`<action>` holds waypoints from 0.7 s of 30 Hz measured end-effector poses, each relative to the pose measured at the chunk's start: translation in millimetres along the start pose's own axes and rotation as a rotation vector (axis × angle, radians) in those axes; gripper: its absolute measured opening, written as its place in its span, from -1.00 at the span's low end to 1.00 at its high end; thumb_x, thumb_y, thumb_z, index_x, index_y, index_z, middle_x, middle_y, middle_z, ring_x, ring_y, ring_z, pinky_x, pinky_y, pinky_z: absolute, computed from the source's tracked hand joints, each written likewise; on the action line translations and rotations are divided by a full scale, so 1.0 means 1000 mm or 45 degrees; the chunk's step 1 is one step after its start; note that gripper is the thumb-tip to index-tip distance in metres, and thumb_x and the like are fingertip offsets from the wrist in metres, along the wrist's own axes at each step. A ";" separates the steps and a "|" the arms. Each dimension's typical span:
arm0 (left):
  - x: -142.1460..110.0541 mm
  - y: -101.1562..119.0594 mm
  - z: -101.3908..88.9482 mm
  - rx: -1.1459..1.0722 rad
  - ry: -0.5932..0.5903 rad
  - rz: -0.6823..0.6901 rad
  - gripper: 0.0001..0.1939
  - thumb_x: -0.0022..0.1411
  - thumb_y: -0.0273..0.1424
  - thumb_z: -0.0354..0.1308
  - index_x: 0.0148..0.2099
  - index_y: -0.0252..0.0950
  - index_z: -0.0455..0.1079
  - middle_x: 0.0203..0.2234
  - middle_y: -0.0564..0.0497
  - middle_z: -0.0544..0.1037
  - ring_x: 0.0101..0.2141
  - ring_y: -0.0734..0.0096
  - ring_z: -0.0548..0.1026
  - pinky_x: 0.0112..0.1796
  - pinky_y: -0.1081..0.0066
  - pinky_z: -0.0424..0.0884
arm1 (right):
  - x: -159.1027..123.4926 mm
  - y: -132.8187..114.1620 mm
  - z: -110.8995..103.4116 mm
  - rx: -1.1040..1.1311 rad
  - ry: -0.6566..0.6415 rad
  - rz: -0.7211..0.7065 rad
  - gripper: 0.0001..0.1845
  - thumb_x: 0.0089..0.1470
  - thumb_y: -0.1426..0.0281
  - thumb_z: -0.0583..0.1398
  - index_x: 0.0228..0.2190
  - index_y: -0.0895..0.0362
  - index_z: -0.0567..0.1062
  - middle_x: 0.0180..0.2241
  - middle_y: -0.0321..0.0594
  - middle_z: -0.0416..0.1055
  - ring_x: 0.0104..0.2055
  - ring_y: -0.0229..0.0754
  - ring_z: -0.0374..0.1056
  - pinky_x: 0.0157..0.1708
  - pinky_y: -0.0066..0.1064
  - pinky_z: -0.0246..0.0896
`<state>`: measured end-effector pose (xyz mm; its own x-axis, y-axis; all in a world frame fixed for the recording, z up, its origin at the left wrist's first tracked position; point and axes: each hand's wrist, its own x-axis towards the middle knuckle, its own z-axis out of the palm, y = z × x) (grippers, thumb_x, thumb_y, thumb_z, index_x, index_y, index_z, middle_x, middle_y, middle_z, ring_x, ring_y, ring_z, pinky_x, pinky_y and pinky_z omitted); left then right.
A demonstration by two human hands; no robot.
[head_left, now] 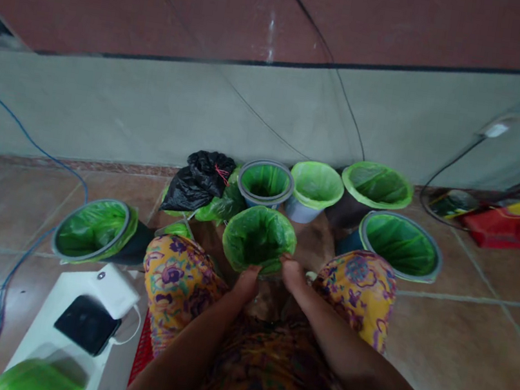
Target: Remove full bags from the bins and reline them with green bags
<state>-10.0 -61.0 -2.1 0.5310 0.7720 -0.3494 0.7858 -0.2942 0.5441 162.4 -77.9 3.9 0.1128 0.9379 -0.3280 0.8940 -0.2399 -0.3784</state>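
Between my knees stands a small trash bin lined with a translucent green bin liner (260, 224). The liner is folded outward over the whole rim and hides the bin's wall. My left hand (248, 279) is at the near edge of the rim, its fingers closed on the liner there. At the near right edge, my right hand (292, 271) pinches the liner's fold. The fingertips of both hands are partly hidden and somewhat blurred. Behind this bin are a grey-rimmed bin (268, 165) and a whitish bin (304, 211), both with green liners.
More lined bins stand at the left (124, 227), back right (345, 211) and right (434, 254). A black plastic bag (190, 184) lies by the wall. On a white box (49, 313) rest a phone (88, 324) and power bank (115, 290). A red dustpan (499, 227) and blue cable (6, 287) are on the floor.
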 end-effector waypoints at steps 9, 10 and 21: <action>-0.025 -0.001 -0.054 -0.156 0.375 -0.247 -0.53 0.17 -0.62 0.01 0.13 -0.37 0.37 0.04 -0.16 0.50 0.07 0.28 0.44 0.14 0.30 0.30 | -0.038 -0.041 -0.011 -0.155 0.008 -0.118 -0.43 0.12 0.57 -0.04 0.14 0.05 0.37 0.26 -0.15 0.20 -0.05 -0.20 0.44 -0.07 -0.41 0.33; -0.027 -0.003 -0.061 -0.119 0.414 -0.327 -0.54 0.18 -0.63 0.00 0.12 -0.38 0.38 0.02 -0.17 0.51 0.06 0.28 0.45 0.12 0.32 0.31 | -0.040 -0.045 -0.008 -0.133 -0.016 -0.182 -0.44 0.13 0.56 -0.04 0.12 0.05 0.38 0.23 -0.15 0.23 -0.02 -0.20 0.43 -0.04 -0.42 0.32; -0.023 -0.015 -0.059 0.222 0.136 -0.349 -0.59 0.17 -0.65 0.02 0.00 -0.26 0.48 0.15 -0.10 0.39 -0.07 0.34 0.51 -0.08 0.41 0.43 | -0.026 -0.052 0.010 -0.142 -0.174 -0.230 -0.54 0.16 0.58 -0.05 0.04 0.19 0.42 0.02 -0.02 0.41 -0.02 -0.13 0.42 -0.04 -0.39 0.25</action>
<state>-53.4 -41.2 42.9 0.2633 0.8878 -0.3776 0.9420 -0.1521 0.2992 108.9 -92.8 23.2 -0.1063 0.9188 -0.3802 0.9375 -0.0349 -0.3463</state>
